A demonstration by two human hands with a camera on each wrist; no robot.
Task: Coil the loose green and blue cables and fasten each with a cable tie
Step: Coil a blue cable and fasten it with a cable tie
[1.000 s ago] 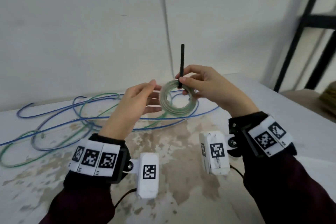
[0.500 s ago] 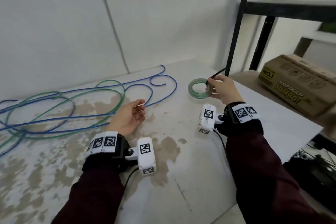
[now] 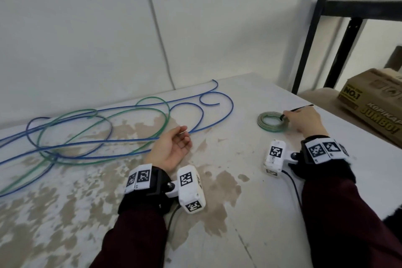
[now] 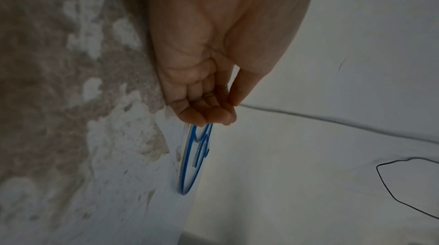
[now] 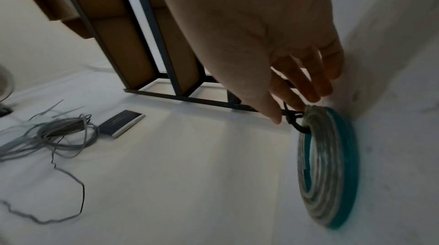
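A tight green coil [image 3: 263,125] lies on the white table [image 3: 239,213] at the right. A black cable tie [image 3: 298,108] is looped round its rim. My right hand [image 3: 287,115] pinches the tie between thumb and forefinger, seen close up as the right hand [image 5: 285,115], the tie [image 5: 294,119] and the coil [image 5: 327,164]. Loose blue cable [image 3: 232,106] and loose green cable [image 3: 153,98] sprawl over the table's left. My left hand [image 3: 182,139] rests palm up beside them, fingers loosely curled and holding nothing. From the left wrist, the left hand [image 4: 228,110] ends just short of the blue cable [image 4: 187,155].
A cardboard box [image 3: 374,102] sits past the table's right edge under a black metal rack [image 3: 313,28]. A wall runs close behind the table. In the right wrist view a grey cable bundle [image 5: 54,132] and a small dark flat packet [image 5: 121,121] lie on a white surface.
A second ago both hands held the coil up in front of me. My right hand has carried it right and down onto the table; my left hand let go and dropped palm up.
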